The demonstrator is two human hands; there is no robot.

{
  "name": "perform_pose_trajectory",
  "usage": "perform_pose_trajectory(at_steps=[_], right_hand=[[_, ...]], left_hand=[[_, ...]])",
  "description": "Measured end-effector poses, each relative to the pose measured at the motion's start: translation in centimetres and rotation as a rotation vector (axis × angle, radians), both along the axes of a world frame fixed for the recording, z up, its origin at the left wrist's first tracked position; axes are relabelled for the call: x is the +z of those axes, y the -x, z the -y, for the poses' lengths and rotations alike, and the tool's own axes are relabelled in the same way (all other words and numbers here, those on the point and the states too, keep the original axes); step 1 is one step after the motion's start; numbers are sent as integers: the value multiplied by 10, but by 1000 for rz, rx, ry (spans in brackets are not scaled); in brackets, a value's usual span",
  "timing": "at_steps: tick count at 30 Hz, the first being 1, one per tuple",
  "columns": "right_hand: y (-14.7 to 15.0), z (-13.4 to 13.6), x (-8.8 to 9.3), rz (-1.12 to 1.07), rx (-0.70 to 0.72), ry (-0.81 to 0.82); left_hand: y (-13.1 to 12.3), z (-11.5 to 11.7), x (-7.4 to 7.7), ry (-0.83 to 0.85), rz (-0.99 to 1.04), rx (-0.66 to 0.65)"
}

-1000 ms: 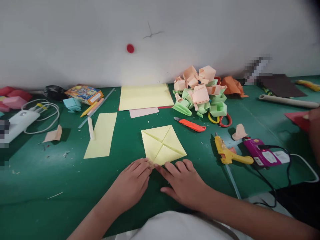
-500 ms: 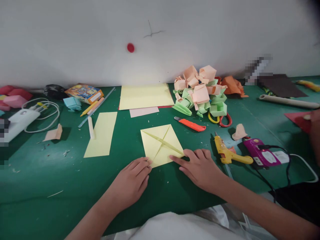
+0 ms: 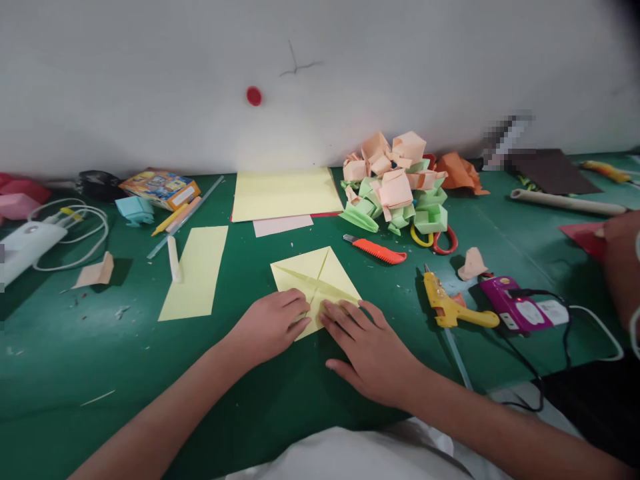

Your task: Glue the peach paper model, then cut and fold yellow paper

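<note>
A pale yellow square of paper (image 3: pixel 295 269), with diagonal creases crossing in its middle and flaps folded inward, lies on the green table before me. My left hand (image 3: pixel 275 325) is on its lower left side, fingers bent together and thumb close below them, closed on the paper's edge. Flat on the lower right part of the same paper rests my right hand (image 3: pixel 367 347), its fingers spread and thumb apart. The near corner is partly covered by both hands.
Left of the paper lies a yellow strip (image 3: pixel 195 273) with a white stick (image 3: pixel 174 259). Beyond are yellow sheets (image 3: pixel 285 193), folded paper pieces (image 3: pixel 395 187) and an orange cutter knife (image 3: pixel 377 250). At right are a yellow glue gun (image 3: pixel 450 303), a purple power strip (image 3: pixel 520 303) and another person's hand (image 3: pixel 623 273).
My right hand has slid left from the paper's right corner and now lies flatter. My left hand has moved up along the left edge. The view has shifted slightly.
</note>
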State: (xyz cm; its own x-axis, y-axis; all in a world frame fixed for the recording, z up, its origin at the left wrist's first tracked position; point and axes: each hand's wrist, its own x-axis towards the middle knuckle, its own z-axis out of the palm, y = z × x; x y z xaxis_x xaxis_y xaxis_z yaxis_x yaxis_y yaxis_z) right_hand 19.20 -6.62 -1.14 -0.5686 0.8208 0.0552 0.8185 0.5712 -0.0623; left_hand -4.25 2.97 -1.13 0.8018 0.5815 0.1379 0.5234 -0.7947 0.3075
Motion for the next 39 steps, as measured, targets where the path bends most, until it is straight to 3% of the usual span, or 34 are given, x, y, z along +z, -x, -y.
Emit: perform_pose_trajectory(at_steps=[8, 16, 29, 39], right_hand=[[3, -1, -6, -18, -39, 32], [3, 0, -6, -17, -56, 40], [3, -2, -6, -30, -73, 54], [3, -6, 1, -34, -73, 69]], left_hand=[[6, 3, -7, -44, 68, -3], [10, 2, -15, -177, 153, -100], [27, -8, -5, -98, 206, -322], [26, 0, -3, -172, 114, -332]])
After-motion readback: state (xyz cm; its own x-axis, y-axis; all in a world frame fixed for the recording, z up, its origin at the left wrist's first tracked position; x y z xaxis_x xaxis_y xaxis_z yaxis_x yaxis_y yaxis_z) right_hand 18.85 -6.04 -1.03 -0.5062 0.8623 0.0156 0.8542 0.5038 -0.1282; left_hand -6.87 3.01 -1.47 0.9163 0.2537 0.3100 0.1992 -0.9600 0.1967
